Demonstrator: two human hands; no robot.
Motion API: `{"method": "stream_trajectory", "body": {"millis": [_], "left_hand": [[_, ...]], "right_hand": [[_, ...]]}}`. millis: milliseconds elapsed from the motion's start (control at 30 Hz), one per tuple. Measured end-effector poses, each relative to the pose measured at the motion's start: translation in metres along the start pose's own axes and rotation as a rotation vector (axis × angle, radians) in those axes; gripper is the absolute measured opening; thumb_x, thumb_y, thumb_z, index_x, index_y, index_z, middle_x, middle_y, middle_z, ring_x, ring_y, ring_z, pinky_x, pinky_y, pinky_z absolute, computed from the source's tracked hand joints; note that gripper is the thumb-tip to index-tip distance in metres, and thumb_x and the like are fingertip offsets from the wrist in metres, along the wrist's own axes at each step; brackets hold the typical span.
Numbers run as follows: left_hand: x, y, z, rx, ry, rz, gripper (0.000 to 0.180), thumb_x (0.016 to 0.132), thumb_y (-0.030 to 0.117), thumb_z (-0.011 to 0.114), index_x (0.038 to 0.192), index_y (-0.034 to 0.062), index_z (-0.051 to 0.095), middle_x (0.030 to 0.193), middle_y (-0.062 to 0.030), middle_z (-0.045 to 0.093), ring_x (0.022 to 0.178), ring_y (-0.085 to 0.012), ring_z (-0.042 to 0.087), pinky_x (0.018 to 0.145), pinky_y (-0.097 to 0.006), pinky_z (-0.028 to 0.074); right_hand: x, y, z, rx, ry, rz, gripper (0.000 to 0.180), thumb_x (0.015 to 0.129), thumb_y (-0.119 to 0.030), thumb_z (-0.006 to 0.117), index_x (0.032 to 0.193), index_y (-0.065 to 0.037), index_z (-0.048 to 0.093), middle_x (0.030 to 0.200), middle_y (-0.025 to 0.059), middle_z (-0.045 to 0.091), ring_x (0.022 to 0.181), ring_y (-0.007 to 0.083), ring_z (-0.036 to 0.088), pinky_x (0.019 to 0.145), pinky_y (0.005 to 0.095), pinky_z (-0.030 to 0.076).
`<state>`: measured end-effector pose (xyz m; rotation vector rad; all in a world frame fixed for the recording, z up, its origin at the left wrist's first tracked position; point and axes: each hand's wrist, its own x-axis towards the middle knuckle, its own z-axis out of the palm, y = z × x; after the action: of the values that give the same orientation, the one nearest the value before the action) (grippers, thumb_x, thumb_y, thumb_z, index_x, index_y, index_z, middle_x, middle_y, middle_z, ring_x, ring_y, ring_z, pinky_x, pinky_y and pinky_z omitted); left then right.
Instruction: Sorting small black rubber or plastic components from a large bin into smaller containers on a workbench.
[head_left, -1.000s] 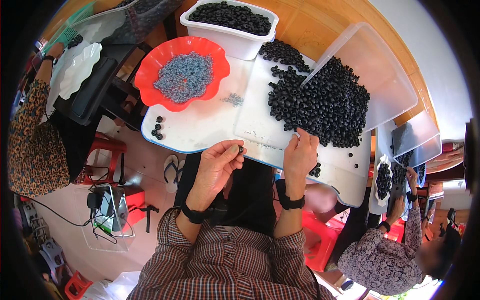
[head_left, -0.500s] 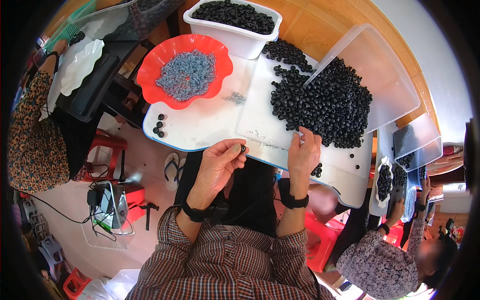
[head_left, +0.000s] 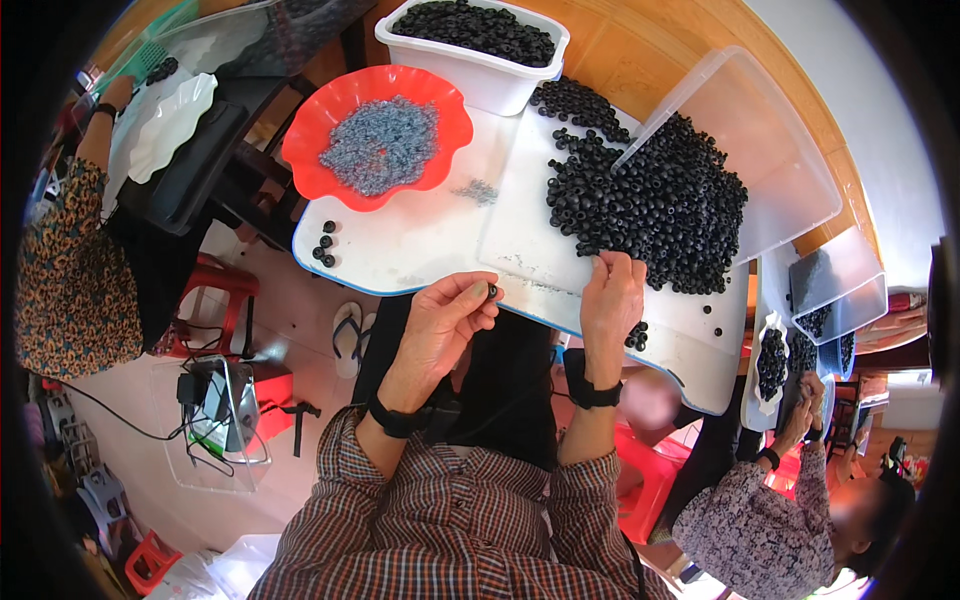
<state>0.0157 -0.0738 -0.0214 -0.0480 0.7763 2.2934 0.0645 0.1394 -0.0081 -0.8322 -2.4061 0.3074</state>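
Observation:
My left hand (head_left: 452, 318) is in front of the table's near edge, thumb and fingers pinching a small black ring-like piece (head_left: 492, 291) with a hole in it. Beside the near left edge of a big heap of similar black pieces (head_left: 650, 205) is my right hand (head_left: 613, 295), its fingers curled and drawn together. Whatever is between those fingertips, if anything, is too small to make out. A red scalloped bowl (head_left: 450, 150) holds many tiny clear grey-blue pieces (head_left: 380, 145). Several loose black pieces (head_left: 325, 242) lie near the table's left corner.
A white tub (head_left: 480, 62) of black pieces stands at the back. A clear bin (head_left: 770, 190) lies tipped behind the heap. More black pieces (head_left: 636, 336) sit by my right wrist. One person (head_left: 80, 270) works at the left, another (head_left: 765, 515) at the right.
My left hand keeps its pinch on the black piece. My right fingertips have drawn slightly down, still by the heap's edge. The co-worker's hands at the right have come together.

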Motion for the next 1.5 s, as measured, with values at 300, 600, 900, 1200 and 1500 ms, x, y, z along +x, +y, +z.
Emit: {"method": "stream_trajectory", "body": {"millis": [300, 600, 900, 1200, 1500], "left_hand": [[-0.001, 0.001, 0.002, 0.012, 0.006, 0.001, 0.022, 0.094, 0.008, 0.059, 0.112, -0.0041, 0.062, 0.095, -0.0116, 0.067, 0.076, -0.0127, 0.062, 0.069, -0.023, 0.052], [0.001, 0.000, 0.000, 0.004, -0.009, 0.011, 0.022, 0.094, 0.008, 0.059, 0.112, -0.0042, 0.062, 0.096, -0.0112, 0.067, 0.076, -0.0127, 0.062, 0.067, -0.023, 0.052], [0.001, 0.000, -0.001, 0.004, -0.005, 0.007, 0.022, 0.094, 0.008, 0.059, 0.112, -0.0049, 0.063, 0.095, -0.0116, 0.067, 0.077, -0.0132, 0.063, 0.067, -0.023, 0.052], [0.000, 0.000, -0.001, -0.022, -0.026, 0.010, 0.022, 0.094, 0.007, 0.058, 0.112, -0.0050, 0.063, 0.096, -0.0102, 0.066, 0.079, -0.0132, 0.063, 0.068, -0.023, 0.053], [0.000, 0.000, -0.001, -0.022, -0.037, 0.015, 0.023, 0.095, 0.007, 0.056, 0.115, -0.0048, 0.062, 0.100, -0.0101, 0.066, 0.081, -0.0127, 0.063, 0.069, -0.023, 0.053]], "right_hand": [[-0.016, -0.012, -0.007, 0.135, -0.057, -0.059, 0.009, 0.086, -0.013, 0.064, 0.091, -0.007, 0.065, 0.099, 0.0091, 0.057, 0.079, 0.0306, 0.063, 0.066, 0.0417, 0.051], [-0.016, -0.016, -0.010, 0.313, -0.139, -0.038, 0.010, 0.087, -0.008, 0.063, 0.095, -0.001, 0.062, 0.091, 0.0106, 0.062, 0.070, 0.0222, 0.063, 0.062, 0.0341, 0.050], [-0.035, -0.054, -0.021, 1.155, -0.417, 0.309, 0.016, 0.089, -0.005, 0.066, 0.102, 0.003, 0.062, 0.085, 0.0050, 0.066, 0.066, 0.0090, 0.062, 0.059, 0.0201, 0.048], [-0.047, -0.053, -0.014, 1.278, -0.500, 0.269, 0.022, 0.093, -0.007, 0.061, 0.112, 0.004, 0.064, 0.100, 0.0125, 0.070, 0.069, 0.0099, 0.062, 0.060, 0.0195, 0.047], [-0.049, -0.055, -0.014, 1.344, -0.554, 0.287, 0.021, 0.093, -0.007, 0.061, 0.111, 0.003, 0.064, 0.099, 0.0108, 0.070, 0.071, 0.0098, 0.062, 0.062, 0.0201, 0.046]]}}
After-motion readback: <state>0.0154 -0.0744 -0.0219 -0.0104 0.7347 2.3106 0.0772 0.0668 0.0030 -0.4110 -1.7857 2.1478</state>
